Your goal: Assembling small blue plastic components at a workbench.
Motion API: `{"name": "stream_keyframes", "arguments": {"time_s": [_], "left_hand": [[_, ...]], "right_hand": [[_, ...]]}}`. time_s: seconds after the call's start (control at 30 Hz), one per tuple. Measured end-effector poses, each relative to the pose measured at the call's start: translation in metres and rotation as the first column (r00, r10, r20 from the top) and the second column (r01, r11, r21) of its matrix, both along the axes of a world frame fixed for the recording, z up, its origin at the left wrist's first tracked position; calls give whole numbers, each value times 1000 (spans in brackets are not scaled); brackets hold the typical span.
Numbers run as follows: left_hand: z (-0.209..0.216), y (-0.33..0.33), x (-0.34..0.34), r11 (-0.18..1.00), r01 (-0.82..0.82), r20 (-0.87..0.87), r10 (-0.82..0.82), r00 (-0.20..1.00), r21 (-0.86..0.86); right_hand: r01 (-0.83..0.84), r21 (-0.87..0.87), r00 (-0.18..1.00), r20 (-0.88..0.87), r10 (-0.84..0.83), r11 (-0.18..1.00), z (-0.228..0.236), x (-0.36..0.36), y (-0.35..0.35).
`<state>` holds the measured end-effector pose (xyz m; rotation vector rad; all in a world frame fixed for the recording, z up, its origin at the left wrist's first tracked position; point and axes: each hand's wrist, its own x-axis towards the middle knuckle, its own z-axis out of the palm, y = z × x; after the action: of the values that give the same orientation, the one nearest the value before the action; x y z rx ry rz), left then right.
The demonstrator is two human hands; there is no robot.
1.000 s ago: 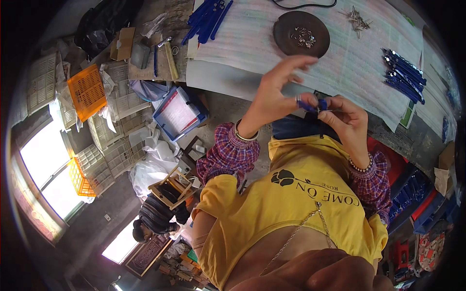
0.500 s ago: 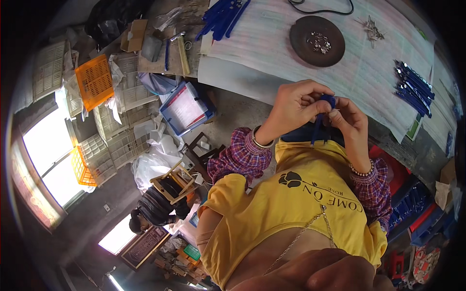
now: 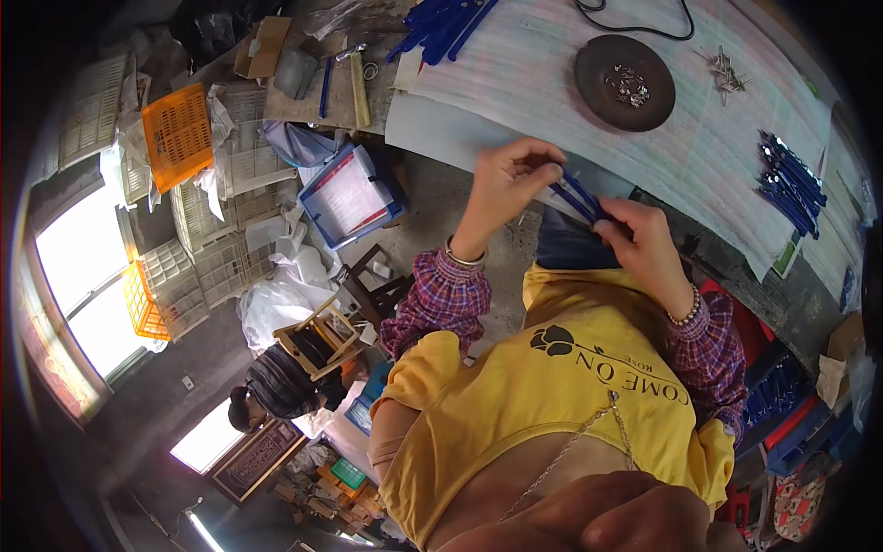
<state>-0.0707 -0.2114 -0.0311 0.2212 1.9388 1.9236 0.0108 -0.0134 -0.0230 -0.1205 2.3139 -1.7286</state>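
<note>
A narrow, doubled blue strap (image 3: 578, 197) stretches slantwise between my hands, in front of the table's near edge. Thumb and fingers of my left hand (image 3: 512, 180) are closed at its upper end; the exact grip is partly hidden. My right hand (image 3: 644, 241) pinches the lower end between thumb and forefinger. Beyond them, a round brown dish (image 3: 593, 90) holds small shiny metal pieces (image 3: 629, 86). Further right lie a small heap of thin metal pins (image 3: 725, 72) and a bundle of blue straps (image 3: 791, 189) with shiny ends.
More blue straps (image 3: 446, 29) lie at the table's far left, near a hammer (image 3: 360, 87) and a black cord (image 3: 635, 29). Left of me stand a blue bin (image 3: 386, 198) and stacked crates (image 3: 179, 138). Another person (image 3: 280, 382) bends beside a wooden stool (image 3: 345, 345).
My hands have moved apart, the left one going leftward. The blue strap, bunched between my fingers before with its ends hanging, is now drawn out lengthwise between them.
</note>
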Motion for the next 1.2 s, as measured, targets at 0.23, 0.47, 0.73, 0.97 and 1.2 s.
{"name": "stream_keyframes", "arguments": {"time_s": [0.23, 0.47, 0.73, 0.97, 1.2], "left_hand": [[-13, -19, -5, 914, -205, -321, 88, 943, -349], [-15, -32, -12, 868, -189, -736, -252, 628, -459], [-16, -39, -16, 830, -104, -759, -441, 479, -548], [-28, -44, -17, 862, -74, -780, -414, 469, -502], [-22, -65, -21, 877, -133, -780, -331, 531, -462]], "right_hand": [[213, 283, 921, -379, -95, 935, -5, -25, -19], [244, 365, 865, -500, -31, 898, -10, -19, -13], [256, 438, 836, -548, 30, 862, -9, -13, -3], [223, 431, 817, -571, 73, 874, -15, -14, 0], [154, 457, 769, -612, 184, 876, -17, -30, -20]]}}
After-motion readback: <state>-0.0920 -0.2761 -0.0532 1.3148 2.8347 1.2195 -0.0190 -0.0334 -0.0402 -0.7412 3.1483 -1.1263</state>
